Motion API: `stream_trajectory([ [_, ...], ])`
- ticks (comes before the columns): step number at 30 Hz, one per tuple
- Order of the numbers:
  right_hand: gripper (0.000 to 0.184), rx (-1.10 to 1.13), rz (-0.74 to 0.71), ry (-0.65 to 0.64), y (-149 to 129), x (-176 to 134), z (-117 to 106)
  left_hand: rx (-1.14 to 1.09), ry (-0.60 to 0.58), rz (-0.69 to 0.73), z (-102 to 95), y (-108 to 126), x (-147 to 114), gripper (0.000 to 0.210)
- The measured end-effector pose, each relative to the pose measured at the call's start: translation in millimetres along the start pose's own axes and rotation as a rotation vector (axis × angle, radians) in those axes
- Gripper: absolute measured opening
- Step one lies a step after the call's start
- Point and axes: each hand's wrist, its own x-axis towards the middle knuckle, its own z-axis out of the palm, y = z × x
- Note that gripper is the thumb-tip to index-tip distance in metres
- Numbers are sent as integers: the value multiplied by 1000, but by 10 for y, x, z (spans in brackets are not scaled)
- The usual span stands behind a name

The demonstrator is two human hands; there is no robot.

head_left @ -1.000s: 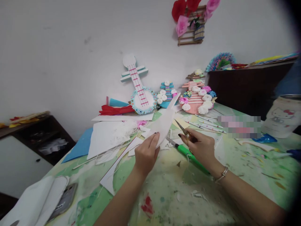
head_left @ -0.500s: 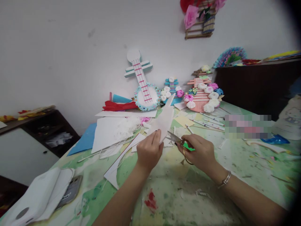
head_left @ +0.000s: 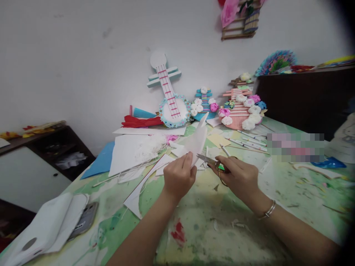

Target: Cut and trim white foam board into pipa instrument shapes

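My left hand is closed on a folded piece of white paper, pinched at its lower end, with its narrow tip pointing up and away. A pair of scissors with gold-coloured handles is in my right hand, fingers wrapped around the handles. The blade tips reach close to the paper's right edge, just beside my left fingers; whether they touch it I cannot tell. Below the scissors a small grey scrap lies on the table.
White sheets, white string and a blue sheet lie on the left. Pens are on the right. A white lute-shaped craft and flower-decorated crafts lean against the wall. A phone is at the lower left.
The scissors have turned in my right hand and their blades look closer together. My left hand still holds the paper, which has tilted slightly. The view has shifted a little.
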Motion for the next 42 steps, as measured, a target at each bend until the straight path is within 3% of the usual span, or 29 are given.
stream_trajectory([
  [5, 14, -8, 42, -13, 10, 15, -14, -18, -9, -14, 13, -5, 1, 28],
  [11, 25, 67, 131, -27, -8, 85, -36, -31, -24, -43, 39, -6, -9, 31],
  [14, 26, 128, 188, -44, -9, 99, -33, -70, -32, -129, 62, -6, -24, 28],
  [16, 23, 171, 218, -66, -7, 97, -33, -114, 10, -216, 66, -25, -21, 20],
  [19, 17, 238, 269, -68, 7, 96, -57, -139, 174, -267, 36, -101, 15, 11],
  [22, 19, 302, 352, -24, 48, 108, -91, -158, 260, -197, -33, -208, 61, 14],
  [26, 19, 471, 480, -72, 86, 120, -70, -130, 198, -93, -102, -271, 75, 22],
  [34, 31, 991, 715, -255, -62, 104, 63, -138, -54, 90, 13, -18, -27, 28],
  [42, 29, 1178, 913, -257, -20, 50, 120, -134, -75, 337, -16, 145, -17, 28],
])
